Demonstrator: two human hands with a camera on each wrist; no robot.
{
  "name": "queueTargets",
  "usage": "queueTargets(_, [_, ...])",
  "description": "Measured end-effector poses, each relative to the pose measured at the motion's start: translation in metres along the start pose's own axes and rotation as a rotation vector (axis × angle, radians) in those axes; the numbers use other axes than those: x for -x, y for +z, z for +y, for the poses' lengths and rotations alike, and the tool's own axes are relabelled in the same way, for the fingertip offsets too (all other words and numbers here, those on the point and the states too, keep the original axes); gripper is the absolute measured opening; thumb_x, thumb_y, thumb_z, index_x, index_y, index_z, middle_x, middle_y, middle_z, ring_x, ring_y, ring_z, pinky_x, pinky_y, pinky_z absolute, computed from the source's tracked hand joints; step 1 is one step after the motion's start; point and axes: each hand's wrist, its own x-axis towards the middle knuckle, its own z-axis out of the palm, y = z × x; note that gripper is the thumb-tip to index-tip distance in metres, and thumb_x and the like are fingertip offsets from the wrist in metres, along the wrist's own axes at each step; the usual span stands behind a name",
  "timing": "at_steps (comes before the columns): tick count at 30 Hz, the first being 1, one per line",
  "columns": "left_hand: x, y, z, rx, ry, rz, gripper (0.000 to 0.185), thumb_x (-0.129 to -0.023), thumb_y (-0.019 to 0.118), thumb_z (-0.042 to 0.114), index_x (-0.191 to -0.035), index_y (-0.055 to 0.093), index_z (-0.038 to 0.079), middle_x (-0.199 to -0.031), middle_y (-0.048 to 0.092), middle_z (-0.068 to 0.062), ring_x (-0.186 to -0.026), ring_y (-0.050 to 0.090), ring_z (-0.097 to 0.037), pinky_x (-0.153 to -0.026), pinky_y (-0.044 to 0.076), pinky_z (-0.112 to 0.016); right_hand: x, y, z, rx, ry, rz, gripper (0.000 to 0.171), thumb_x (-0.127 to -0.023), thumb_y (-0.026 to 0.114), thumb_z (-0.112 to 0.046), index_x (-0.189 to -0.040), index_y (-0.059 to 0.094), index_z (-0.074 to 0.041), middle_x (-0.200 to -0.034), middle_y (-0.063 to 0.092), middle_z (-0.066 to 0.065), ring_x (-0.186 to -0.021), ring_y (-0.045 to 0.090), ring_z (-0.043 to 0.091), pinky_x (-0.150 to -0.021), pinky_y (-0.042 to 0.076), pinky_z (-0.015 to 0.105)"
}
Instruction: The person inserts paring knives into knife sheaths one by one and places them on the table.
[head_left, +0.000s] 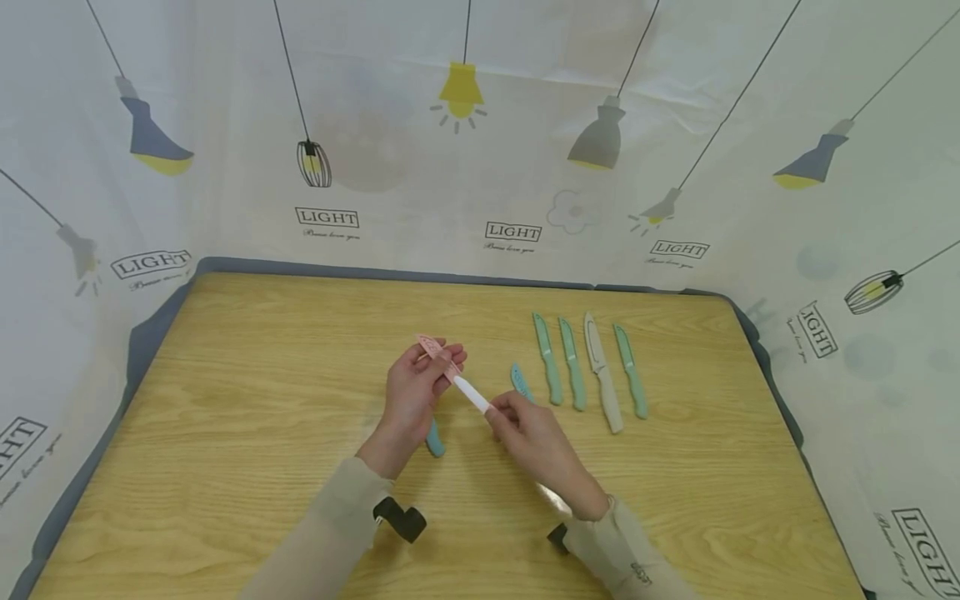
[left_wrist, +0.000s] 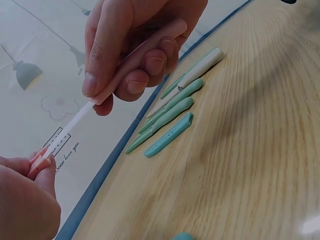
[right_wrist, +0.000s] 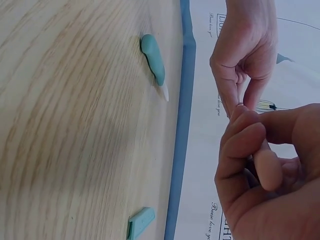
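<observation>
Above the table, my left hand [head_left: 411, 387] pinches a pink blade sheath [left_wrist: 40, 164] between thumb and fingers. My right hand [head_left: 536, 437] grips the pink handle [left_wrist: 145, 57] of a small knife. Its white blade [head_left: 471, 393] spans the gap between the hands, with the tip end hidden in the sheath. Below the left hand lies a blue-green knife [right_wrist: 154, 60] with a bare white blade, partly covered by that hand in the head view. A blue sheath [head_left: 520, 381] rests on the table just beyond the right hand.
Right of the hands, several sheathed knives lie in a row: green ones [head_left: 549, 362] and a longer cream one [head_left: 602, 375]. The wooden table [head_left: 262, 358] is bordered at back and sides by a white curtain [head_left: 405, 217] printed with lamps.
</observation>
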Motion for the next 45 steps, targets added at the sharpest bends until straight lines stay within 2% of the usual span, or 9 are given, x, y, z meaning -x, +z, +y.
queueTargets(8, [0.002,0.001,0.001,0.002,-0.017,-0.018,0.039,-0.106,0.053,-0.001,-0.141,0.043,-0.015,-0.137,0.058,-0.033,-0.108,0.073,-0.02,-0.099,0.057,-0.032,0.0,0.001,-0.002,-0.011,0.008,0.001,0.015,-0.107,0.058,-0.016,-0.109,0.065,-0.003,-0.08,0.068,0.014,-0.058,0.051,0.008,-0.047,0.042,0.02])
queueTargets(16, [0.002,0.002,-0.001,-0.005,-0.009,-0.011,0.031,-0.106,0.054,0.0,-0.136,0.049,-0.01,-0.129,0.065,-0.027,-0.108,0.073,-0.021,-0.098,0.057,-0.033,-0.001,0.0,-0.006,-0.035,0.003,-0.003,0.016,-0.107,0.058,-0.015,-0.11,0.065,-0.001,-0.08,0.067,0.015,-0.059,0.053,0.009,-0.048,0.044,0.021])
queueTargets(22, [0.003,0.003,0.0,-0.022,-0.01,-0.025,0.036,-0.106,0.054,0.0,-0.139,0.045,-0.012,-0.131,0.064,-0.029,-0.11,0.072,-0.021,-0.099,0.057,-0.033,-0.004,0.001,-0.007,-0.032,-0.008,-0.001,0.016,-0.108,0.057,-0.015,-0.11,0.065,-0.001,-0.08,0.067,0.015,-0.059,0.054,0.009,-0.047,0.044,0.021])
queueTargets(34, [0.005,0.006,0.001,-0.012,-0.009,-0.014,0.026,-0.106,0.055,0.0,-0.131,0.052,-0.006,-0.132,0.064,-0.028,-0.11,0.072,-0.022,-0.098,0.057,-0.033,-0.009,0.004,-0.011,-0.054,0.019,0.012,0.015,-0.107,0.058,-0.016,-0.11,0.064,-0.002,-0.076,0.064,0.002,-0.059,0.054,0.012,-0.046,0.042,0.021])
queueTargets(45, [0.007,0.009,0.001,0.021,0.009,-0.014,0.027,-0.105,0.055,-0.003,-0.131,0.051,-0.008,-0.128,0.065,-0.027,-0.11,0.072,-0.023,-0.1,0.057,-0.033,-0.011,0.005,-0.013,-0.054,0.022,0.026,0.015,-0.107,0.059,-0.017,-0.109,0.065,-0.003,-0.076,0.066,0.004,-0.06,0.056,0.012,-0.047,0.043,0.022])
